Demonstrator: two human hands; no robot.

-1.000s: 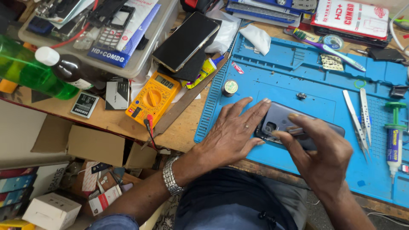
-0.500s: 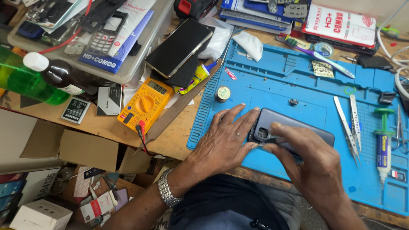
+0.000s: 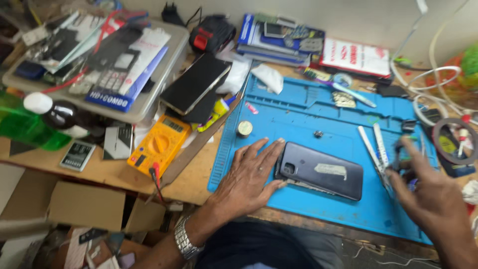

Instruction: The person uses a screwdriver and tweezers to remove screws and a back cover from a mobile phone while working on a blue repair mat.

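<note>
Cluttered wooden workbench [image 3: 107, 172] with a blue repair mat [image 3: 303, 117]; a dark phone [image 3: 321, 170] lies back-up on the mat.

Packages: a flat blue-and-white carton [image 3: 130, 74] lies in the grey tray [image 3: 164, 84] at upper left; a red-and-white printed booklet [image 3: 356, 57] sits beyond the mat's far edge; brown cardboard boxes [image 3: 87, 206] stand below the bench, partly cut off. A yellow multimeter [image 3: 159, 144] rests left of the mat. The phone is dark grey, its camera cluster toward the left hand [image 3: 251, 177], with a pale label strip on its back. That hand lies flat and open, fingertips touching the phone's left end. The right hand [image 3: 430, 199] is blurred, fingers spread and loose near the tweezers [image 3: 376, 149], gripping nothing discernible.
</note>
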